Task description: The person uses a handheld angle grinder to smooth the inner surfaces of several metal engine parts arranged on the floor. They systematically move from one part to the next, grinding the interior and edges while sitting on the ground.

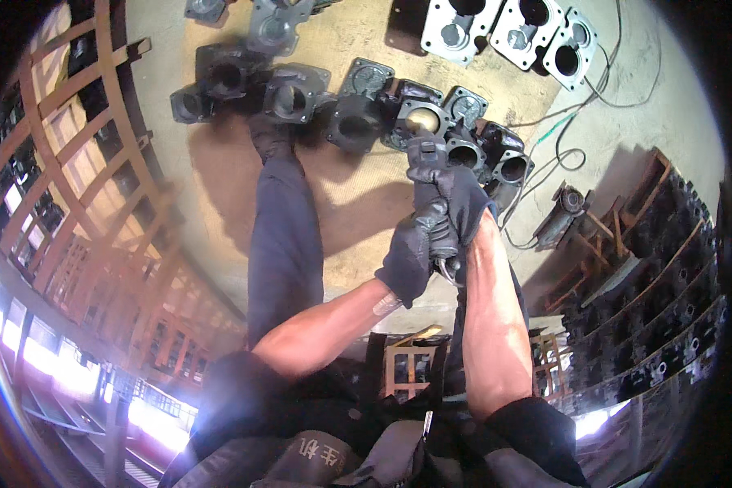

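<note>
Both my hands, in dark gloves, are closed around a long dark hand-held power tool. My left hand wraps its lower body, and my right hand grips it from the right side. The tool's front end points away from me, at the round opening of a dark metal casting; whether it touches the metal I cannot tell. Much of the tool's body is hidden by the gloves. Beside that casting, another flanged casting stands close on the right, and one more on the left.
Several dark castings form a row across the yellowish board. Brighter grey castings lie at the far right. A loose cable curls over the floor. Rusty metal racks stand left; stacked dark parts stand right. My leg reaches forward.
</note>
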### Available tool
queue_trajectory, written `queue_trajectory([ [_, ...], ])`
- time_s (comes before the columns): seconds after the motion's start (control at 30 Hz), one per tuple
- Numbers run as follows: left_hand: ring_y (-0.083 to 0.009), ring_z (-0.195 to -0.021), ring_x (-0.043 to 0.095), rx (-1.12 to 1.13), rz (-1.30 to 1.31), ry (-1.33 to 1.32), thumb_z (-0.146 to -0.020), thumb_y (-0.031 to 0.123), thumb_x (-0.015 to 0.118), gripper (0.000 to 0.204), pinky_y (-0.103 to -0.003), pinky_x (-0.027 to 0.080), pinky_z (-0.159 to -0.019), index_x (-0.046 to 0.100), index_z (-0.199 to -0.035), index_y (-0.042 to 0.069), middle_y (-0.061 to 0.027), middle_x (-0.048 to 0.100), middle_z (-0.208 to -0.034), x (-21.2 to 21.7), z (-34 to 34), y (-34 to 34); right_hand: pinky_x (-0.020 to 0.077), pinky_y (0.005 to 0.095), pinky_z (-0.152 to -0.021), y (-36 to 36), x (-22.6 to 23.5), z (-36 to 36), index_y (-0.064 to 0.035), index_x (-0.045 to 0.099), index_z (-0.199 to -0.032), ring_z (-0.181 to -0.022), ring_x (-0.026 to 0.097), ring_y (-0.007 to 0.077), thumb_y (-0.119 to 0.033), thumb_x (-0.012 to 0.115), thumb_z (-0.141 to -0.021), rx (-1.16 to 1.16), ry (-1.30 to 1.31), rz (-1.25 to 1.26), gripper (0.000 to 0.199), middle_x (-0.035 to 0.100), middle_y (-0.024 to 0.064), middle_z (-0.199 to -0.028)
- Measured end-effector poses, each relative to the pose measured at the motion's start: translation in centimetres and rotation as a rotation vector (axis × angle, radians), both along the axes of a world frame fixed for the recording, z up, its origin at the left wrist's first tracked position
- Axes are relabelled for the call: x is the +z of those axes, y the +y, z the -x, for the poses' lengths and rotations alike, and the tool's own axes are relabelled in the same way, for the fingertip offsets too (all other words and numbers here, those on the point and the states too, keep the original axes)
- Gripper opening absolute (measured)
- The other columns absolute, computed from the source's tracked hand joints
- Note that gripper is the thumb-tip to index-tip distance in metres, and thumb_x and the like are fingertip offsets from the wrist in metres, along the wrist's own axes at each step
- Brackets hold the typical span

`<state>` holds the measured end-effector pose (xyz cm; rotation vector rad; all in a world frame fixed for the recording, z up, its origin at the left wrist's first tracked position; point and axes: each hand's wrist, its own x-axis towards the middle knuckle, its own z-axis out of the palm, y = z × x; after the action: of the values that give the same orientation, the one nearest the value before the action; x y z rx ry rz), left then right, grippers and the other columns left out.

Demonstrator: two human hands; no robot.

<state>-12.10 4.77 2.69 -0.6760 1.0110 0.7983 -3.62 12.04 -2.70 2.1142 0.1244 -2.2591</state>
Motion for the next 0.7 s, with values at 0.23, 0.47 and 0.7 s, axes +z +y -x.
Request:
queue_trajectory([
  [0.23,-0.0055,-0.048,0.035,0.013,0.09,-0.039,-0.096,0.024,0.048,0.025,-0.023,0.033,-0.045,0.046,-0.071,0.017,0.0083,0.037,-0.06,-1.0,-0.4,0.7,0.0383,0.0286,-0.047,-1.6,-2.2,-1.1,-0.0091,0.064,-0.075,-0.051,0.048,0.0119,-0.015,0.072,-0.074,-0.123,0.071,-0.112,0.011,0.054,-0.0018,-0.066],
  [0.47,-0.0063,-0.049,0.036,-0.035,0.012,-0.048,-0.094,0.025,0.049,0.025,-0.025,0.035,-0.047,0.045,-0.071,0.017,0.0079,0.038,-0.06,-0.3,-0.5,-0.7,0.0364,0.026,-0.046,-0.7,1.7,-0.5,-0.0095,0.064,-0.076,-0.052,0.046,0.0095,-0.017,0.07,-0.078,-0.132,0.048,-0.083,0.01,0.053,-0.0032,-0.065],
  [0.7,-0.0062,-0.051,0.033,0.095,0.019,-0.026,-0.09,0.014,0.049,0.014,-0.023,0.031,-0.047,0.043,-0.077,0.014,0.0072,0.032,-0.062,4.6,3.0,-3.8,0.0454,0.0292,-0.054,-4.4,3.9,2.5,-0.0007,0.064,-0.085,-0.058,0.054,0.0125,-0.026,0.072,-0.077,0.242,0.171,-0.297,0.028,0.061,0.0035,-0.073],
])
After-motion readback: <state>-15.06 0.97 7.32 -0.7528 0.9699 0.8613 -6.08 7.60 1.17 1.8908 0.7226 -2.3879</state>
